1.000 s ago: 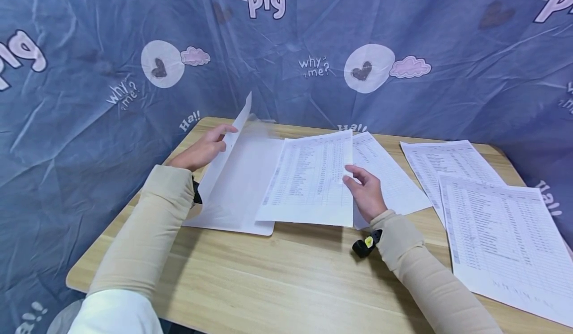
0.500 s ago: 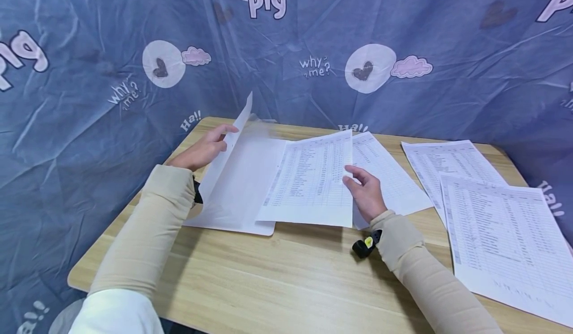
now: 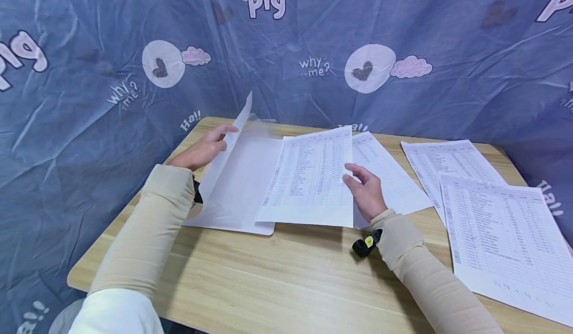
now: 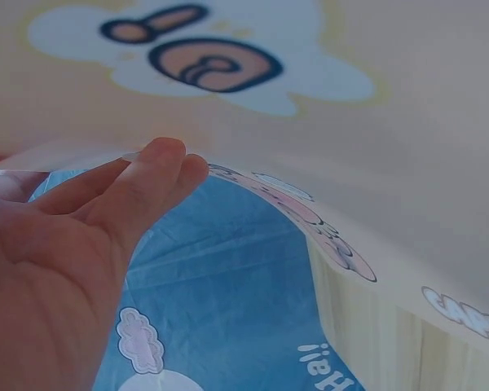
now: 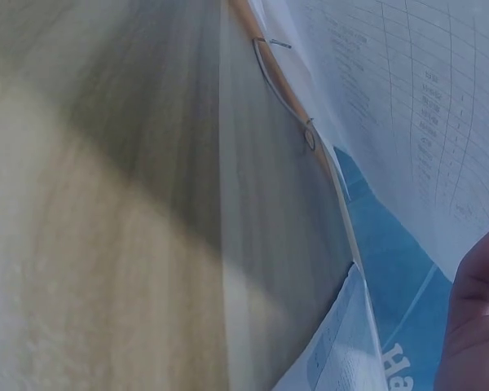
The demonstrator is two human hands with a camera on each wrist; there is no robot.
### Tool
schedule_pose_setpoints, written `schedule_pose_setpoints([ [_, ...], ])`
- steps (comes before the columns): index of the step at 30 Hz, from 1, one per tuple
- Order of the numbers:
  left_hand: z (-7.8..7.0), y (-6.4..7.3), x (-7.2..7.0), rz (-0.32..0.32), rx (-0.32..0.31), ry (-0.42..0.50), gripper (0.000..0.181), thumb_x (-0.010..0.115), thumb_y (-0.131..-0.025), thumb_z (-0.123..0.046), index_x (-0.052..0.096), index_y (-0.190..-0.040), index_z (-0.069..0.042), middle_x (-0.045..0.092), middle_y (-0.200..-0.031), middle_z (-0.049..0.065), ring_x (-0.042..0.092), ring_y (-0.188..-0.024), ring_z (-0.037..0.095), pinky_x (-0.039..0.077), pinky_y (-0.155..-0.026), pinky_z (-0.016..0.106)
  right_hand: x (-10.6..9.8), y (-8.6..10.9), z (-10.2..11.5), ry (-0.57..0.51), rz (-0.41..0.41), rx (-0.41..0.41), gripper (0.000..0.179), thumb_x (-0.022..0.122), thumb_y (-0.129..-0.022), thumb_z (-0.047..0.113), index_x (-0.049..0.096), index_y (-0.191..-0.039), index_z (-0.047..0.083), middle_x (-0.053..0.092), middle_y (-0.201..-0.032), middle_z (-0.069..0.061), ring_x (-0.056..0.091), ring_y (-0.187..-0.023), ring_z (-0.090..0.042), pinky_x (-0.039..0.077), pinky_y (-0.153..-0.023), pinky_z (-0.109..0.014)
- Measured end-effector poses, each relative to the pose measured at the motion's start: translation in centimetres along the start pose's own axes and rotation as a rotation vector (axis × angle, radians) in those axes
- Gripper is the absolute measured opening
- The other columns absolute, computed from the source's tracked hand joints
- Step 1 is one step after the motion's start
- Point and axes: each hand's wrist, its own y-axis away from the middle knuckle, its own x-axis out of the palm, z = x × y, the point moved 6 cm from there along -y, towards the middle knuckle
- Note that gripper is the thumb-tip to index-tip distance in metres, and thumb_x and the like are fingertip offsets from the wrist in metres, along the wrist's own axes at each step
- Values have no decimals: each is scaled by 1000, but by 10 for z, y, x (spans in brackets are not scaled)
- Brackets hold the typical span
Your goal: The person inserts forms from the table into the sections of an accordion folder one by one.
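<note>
A pale folder lies spread on the left part of the table. Its cover stands tilted up, its edge pinched by my left hand. The left wrist view shows the cover's cartoon-printed side above that hand. My right hand pinches the right edge of a printed sheet. This sheet's right side is raised off the table, and its left side overlaps the folder. In the right wrist view the sheet hangs beside part of the right hand.
Another printed sheet lies partly behind the held one. Farther right, a sheet is overlapped by a nearer sheet. The wooden table backs onto a blue patterned cloth.
The held sheet's upper edge has risen slightly, and its left side has shifted a little over the folder. My left hand and the folder cover stay in place.
</note>
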Motion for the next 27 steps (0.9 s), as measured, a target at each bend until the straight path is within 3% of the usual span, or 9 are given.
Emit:
schedule_pose_setpoints([
  [3, 1, 0, 1, 1, -6, 2, 51, 30, -88, 4, 32, -139, 1, 20, -152, 18, 12, -142, 35, 18, -111, 55, 0, 0, 0, 1, 1, -4, 43, 53, -95, 13, 47, -136, 2, 42, -142, -13, 46, -119, -19, 41, -97, -25],
  [10, -1, 0, 1, 9, -3, 6, 52, 29, -88, 4, 31, -140, 1, 19, -152, 17, 10, -143, 35, 16, -112, 54, 0, 0, 1, -13, 7, -7, 44, 53, -95, 12, 46, -137, 1, 41, -144, -14, 40, -128, -23, 35, -106, -38],
  [15, 0, -1, 0, 4, -2, 2, 52, 30, -87, 4, 32, -139, 1, 18, -153, 17, 9, -143, 35, 16, -112, 54, -2, 1, 3, -12, 0, -11, 45, 53, -95, 13, 46, -137, 1, 39, -144, -14, 33, -133, -22, 31, -109, -41],
  [27, -2, 0, 2, 4, 2, 4, 52, 29, -88, 4, 31, -140, 2, 19, -152, 18, 10, -143, 35, 16, -112, 54, -4, 0, 1, 1, -4, -3, 45, 53, -96, 17, 45, -138, 6, 42, -142, -10, 46, -124, -22, 38, -104, -37],
])
